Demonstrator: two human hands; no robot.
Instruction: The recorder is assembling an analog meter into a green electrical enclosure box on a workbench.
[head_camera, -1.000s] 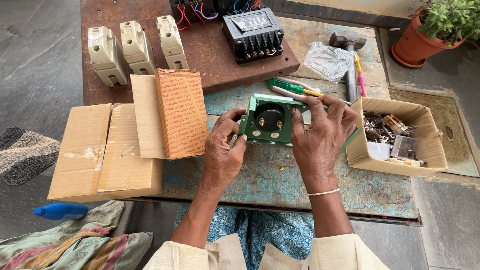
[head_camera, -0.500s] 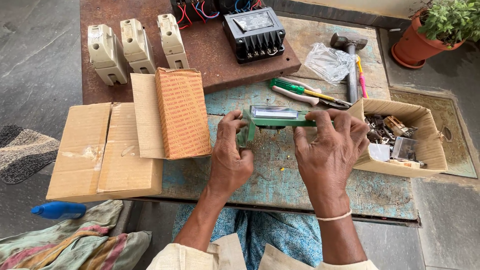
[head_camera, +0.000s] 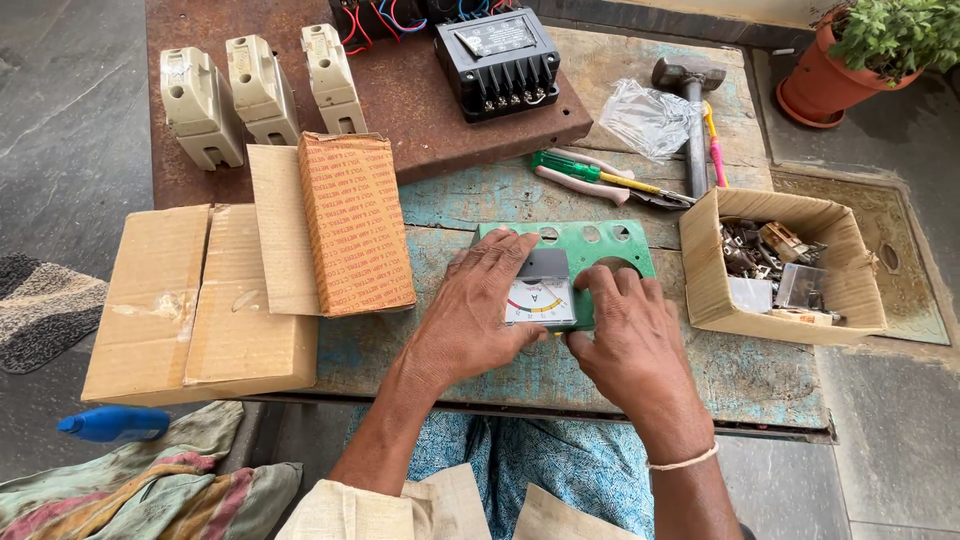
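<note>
A green panel plate (head_camera: 610, 245) with round holes lies flat on the worn table (head_camera: 760, 375). A small square analog meter (head_camera: 540, 296) with a white dial sits in the plate. My left hand (head_camera: 478, 315) presses on the meter's left side, fingers over its top edge. My right hand (head_camera: 628, 335) rests on the meter's right side and the plate's lower edge. Both hands grip the meter and plate together.
An orange box (head_camera: 355, 222) leans on brown cartons (head_camera: 200, 300) at left. An open carton of metal parts (head_camera: 775, 262) stands at right. Screwdrivers and pliers (head_camera: 600, 180), a hammer (head_camera: 692, 110), a rusty board (head_camera: 420, 120) with switches and a black unit lie behind.
The plate was held up on edge with its back toward me; it has been turned over and laid flat, meter face up, and both hands came down onto it.
</note>
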